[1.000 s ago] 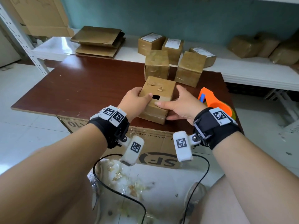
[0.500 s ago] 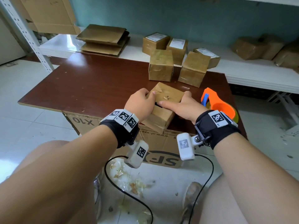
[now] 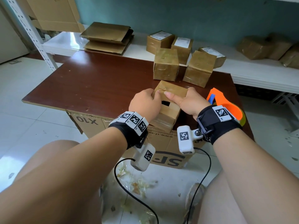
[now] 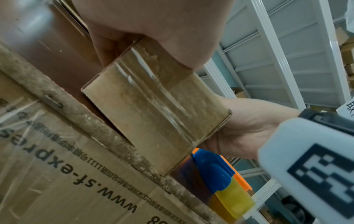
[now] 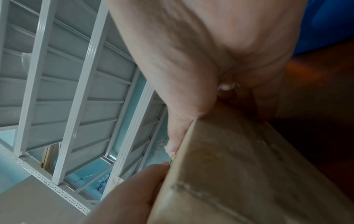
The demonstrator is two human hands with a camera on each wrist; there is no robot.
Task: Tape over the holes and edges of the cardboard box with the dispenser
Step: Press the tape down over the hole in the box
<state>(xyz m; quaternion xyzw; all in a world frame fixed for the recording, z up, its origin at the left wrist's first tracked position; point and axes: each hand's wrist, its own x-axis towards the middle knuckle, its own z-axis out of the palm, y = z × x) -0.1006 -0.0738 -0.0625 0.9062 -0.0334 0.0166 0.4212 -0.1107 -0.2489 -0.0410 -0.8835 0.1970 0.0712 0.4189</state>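
Tipped further toward the person, the cardboard box (image 3: 168, 109) sits gripped between left hand (image 3: 144, 105) and right hand (image 3: 187, 102), baring its hole (image 3: 165, 103) for taping.

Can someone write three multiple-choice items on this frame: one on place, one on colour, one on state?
1. Where does the tape dispenser lie, relative to the small brown cardboard box that both hands hold?
A. right of it, behind the right wrist
B. left of it
C. on top of it

2. What colour is the dispenser's main body?
A. green
B. orange
C. white

3. What state is the dark rectangular hole in the held box?
A. taped over
B. plugged with paper
C. open, uncovered

Key: 1 A, the tape dispenser lies on the dark wooden table, right of the small brown cardboard box, beyond the right hand. 2 B, its shell is orange. 3 C, the dark rectangular hole gapes between the left hand and the right.
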